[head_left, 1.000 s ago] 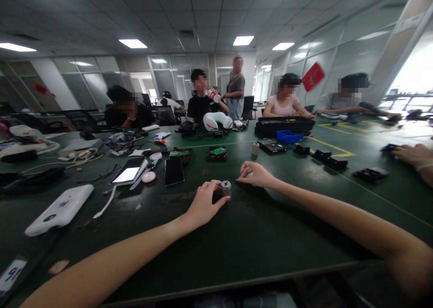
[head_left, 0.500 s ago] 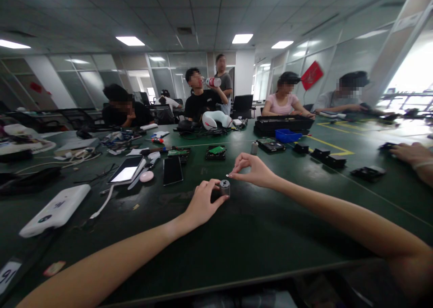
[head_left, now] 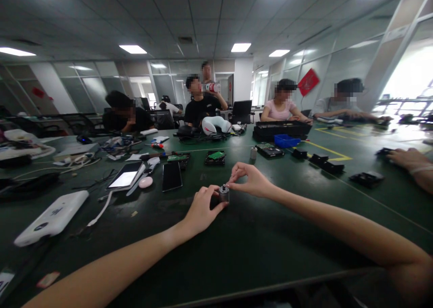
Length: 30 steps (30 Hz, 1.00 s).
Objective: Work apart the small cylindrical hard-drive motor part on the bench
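Note:
My left hand (head_left: 202, 207) grips a small grey metal cylinder (head_left: 224, 195) standing upright on the green table, thumb at its near side and fingers at the far side. Thumb and forefinger of my right hand (head_left: 250, 181) are pinched together at the cylinder's top rim. A tiny shiny part (head_left: 224, 187) shows there at the top; whether the right fingertips still hold it is too small to tell. Farther back, a second, similar grey cylinder (head_left: 253, 153) stands on the table, apart from both hands.
Beyond my hands lie a black phone (head_left: 172, 176), a hard drive with a green board (head_left: 215, 158), another drive (head_left: 269, 150) and a blue tray (head_left: 287, 140). On the left are a white power bank (head_left: 52, 218) and cables. Another person's hand (head_left: 409, 160) rests at the far right.
My right hand has lowered slightly, bringing the tiny shiny part from above and beside the cylinder down onto its top. My left hand still grips the cylinder. The view has tilted up a little.

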Each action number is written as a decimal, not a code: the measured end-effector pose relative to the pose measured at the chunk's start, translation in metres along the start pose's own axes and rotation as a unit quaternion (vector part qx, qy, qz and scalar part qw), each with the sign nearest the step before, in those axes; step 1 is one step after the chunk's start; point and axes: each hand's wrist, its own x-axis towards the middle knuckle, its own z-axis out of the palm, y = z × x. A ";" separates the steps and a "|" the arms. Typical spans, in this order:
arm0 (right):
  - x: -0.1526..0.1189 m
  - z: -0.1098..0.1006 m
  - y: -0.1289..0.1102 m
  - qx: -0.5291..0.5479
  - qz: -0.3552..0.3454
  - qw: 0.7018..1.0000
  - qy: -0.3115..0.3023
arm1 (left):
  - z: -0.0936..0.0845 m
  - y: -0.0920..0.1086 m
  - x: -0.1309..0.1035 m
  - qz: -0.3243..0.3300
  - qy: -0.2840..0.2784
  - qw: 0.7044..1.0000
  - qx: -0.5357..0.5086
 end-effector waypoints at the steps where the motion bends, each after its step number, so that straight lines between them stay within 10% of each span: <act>1: 0.000 0.000 0.000 -0.003 0.000 1.000 0.001 | 0.000 0.000 0.000 -0.001 0.000 1.000 -0.001; 30: -0.001 0.000 0.006 -0.043 -0.003 0.999 0.006 | -0.001 0.001 0.000 0.002 -0.003 1.000 -0.009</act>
